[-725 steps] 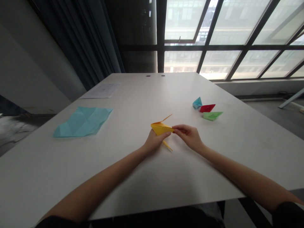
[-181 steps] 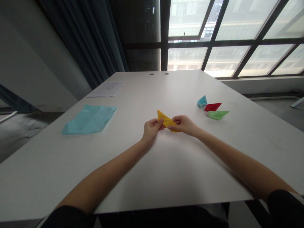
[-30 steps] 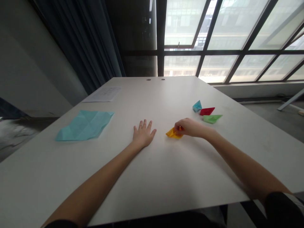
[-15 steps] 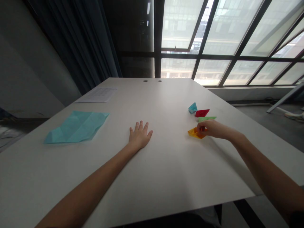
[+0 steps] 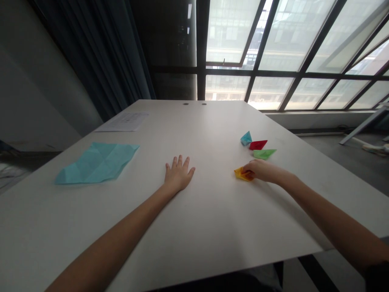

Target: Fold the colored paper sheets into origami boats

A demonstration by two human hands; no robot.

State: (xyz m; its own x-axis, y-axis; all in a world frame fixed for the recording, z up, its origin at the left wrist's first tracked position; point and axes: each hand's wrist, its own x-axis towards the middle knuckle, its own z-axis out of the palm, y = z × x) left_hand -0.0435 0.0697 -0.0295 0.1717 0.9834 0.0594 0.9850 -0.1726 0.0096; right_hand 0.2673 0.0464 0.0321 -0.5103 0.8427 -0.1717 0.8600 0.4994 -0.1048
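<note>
My left hand (image 5: 178, 173) lies flat on the white table (image 5: 194, 219), fingers spread and holding nothing. On the right, my right hand (image 5: 261, 169) pinches a folded yellow-orange paper boat (image 5: 242, 174), its fingers covering the boat's right part. Just beyond that hand sits a green paper boat (image 5: 265, 154). Behind the green one are a red paper boat (image 5: 258, 144) and a small light-blue folded paper piece (image 5: 246, 138), close beside each other. A creased sheet of turquoise paper (image 5: 99, 162) is spread out left of my left hand.
A printed white sheet (image 5: 123, 122) lies at the table's far left edge. Two round grey discs show near the far edge, one of them a grommet-like spot (image 5: 185, 104). Beyond the table are a dark blue curtain (image 5: 100, 52) and large windows (image 5: 279, 48).
My right hand has moved left and slightly nearer with the yellow-orange boat, uncovering more of the green boat. My left hand stays in place.
</note>
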